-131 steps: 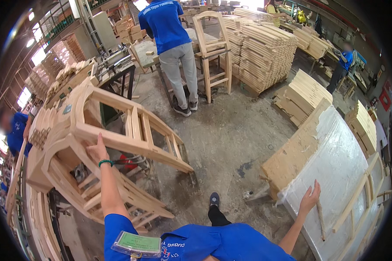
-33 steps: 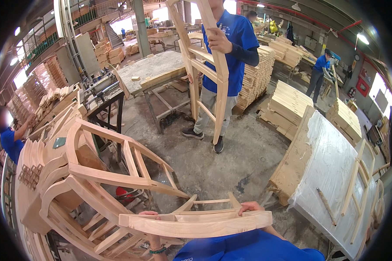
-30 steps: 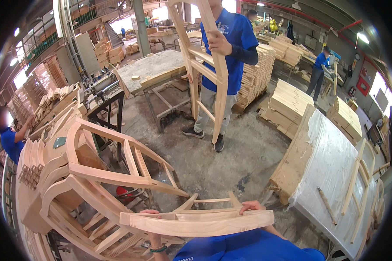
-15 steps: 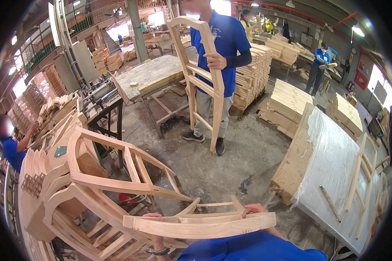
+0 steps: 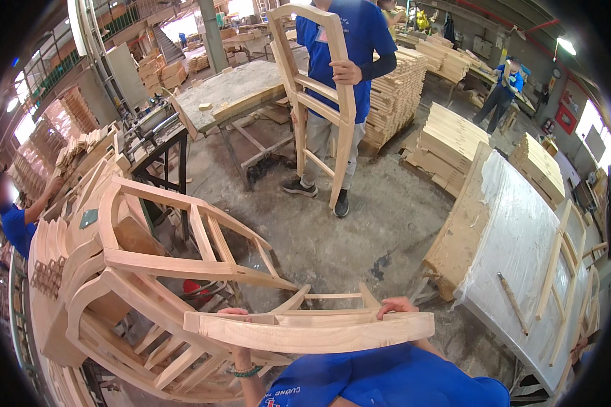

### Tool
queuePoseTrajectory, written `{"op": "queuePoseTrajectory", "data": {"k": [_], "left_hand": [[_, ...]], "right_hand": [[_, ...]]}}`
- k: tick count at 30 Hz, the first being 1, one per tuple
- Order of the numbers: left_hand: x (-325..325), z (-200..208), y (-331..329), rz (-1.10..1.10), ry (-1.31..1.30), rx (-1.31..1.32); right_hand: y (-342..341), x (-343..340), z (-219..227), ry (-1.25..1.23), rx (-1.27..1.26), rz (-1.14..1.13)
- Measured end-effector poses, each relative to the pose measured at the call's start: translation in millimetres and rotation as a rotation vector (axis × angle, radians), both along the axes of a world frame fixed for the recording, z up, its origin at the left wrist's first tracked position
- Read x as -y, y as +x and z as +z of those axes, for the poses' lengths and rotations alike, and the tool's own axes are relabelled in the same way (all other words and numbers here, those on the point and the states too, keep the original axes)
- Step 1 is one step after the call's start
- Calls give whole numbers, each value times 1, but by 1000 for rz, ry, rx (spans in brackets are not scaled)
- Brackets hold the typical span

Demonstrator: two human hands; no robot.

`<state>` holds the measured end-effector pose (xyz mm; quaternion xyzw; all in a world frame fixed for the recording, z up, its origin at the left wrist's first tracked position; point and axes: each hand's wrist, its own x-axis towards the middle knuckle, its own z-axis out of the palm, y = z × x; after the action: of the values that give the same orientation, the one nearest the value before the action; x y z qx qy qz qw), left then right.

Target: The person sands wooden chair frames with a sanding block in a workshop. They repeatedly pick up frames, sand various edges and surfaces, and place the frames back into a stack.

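Close to my body I hold a pale wooden chair-back frame [image 5: 319, 332], its curved top rail toward me and its legs pointing away. At its left end my left hand [image 5: 233, 311] is closed round the wood, partly hidden behind the rail. My right hand [image 5: 395, 307] is closed over the rail's right end, fingers curled on the far side. Left of me, more chair-back frames [image 5: 166, 265] lean and overlap in a stack. Across from me a co-worker in a blue shirt [image 5: 380, 41] holds a similar chair-back frame [image 5: 344, 112] upright with both hands.
On the right, a plastic-covered table [image 5: 485, 244] carries a marker-like stick [image 5: 513, 303] and more frames [image 5: 557, 271]. Stacked wooden parts [image 5: 448, 142] stand behind it. A worn workbench [image 5: 251, 85] is at the back left. Another person [image 5: 17, 217] works at the far left.
My view has tipped slightly down, so the room sits higher in the picture. The frame in my hands has shifted little. A distant worker at right has raised a board upright.
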<state>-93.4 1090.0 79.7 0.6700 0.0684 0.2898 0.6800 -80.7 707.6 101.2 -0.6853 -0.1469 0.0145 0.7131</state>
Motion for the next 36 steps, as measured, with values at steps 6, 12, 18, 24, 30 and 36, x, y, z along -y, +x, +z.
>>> {"op": "queuePoseTrajectory", "data": {"k": [6, 12, 18, 24, 30, 36], "left_hand": [[5, 9, 3, 36, 24, 3], [1, 9, 5, 47, 88, 0], [-1, 9, 6, 50, 90, -4], [1, 3, 11, 31, 47, -26], [4, 6, 4, 26, 18, -35], [10, 8, 9, 3, 20, -13]], "right_hand": [[1, -2, -5, 0, 55, -18], [1, -2, -11, 47, 27, -20], [1, -3, -9, 75, 2, 9], [1, 4, -17, -33, 41, -36], [-4, 5, -11, 60, -19, -12], [-5, 10, -12, 46, -8, -22]]}}
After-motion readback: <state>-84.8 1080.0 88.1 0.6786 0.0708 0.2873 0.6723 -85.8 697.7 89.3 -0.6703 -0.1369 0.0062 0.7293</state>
